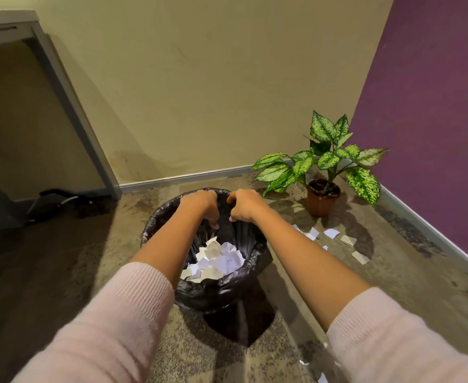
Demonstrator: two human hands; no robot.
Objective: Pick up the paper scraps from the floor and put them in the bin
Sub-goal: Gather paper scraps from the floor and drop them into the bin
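Note:
A bin lined with a black plastic liner stands on the floor in front of me. Several white paper scraps lie inside it. Both my hands reach over the bin to its far side. My left hand and my right hand have their fingers curled down onto the liner's far wall, which shows stretched folds below them. No paper shows in either hand. More paper scraps lie on the floor to the right of the bin, and a few more scraps lie near my right sleeve.
A potted plant stands in the corner at the back right, close to the loose scraps. A purple wall runs along the right. A grey door frame and dark cables are at the left.

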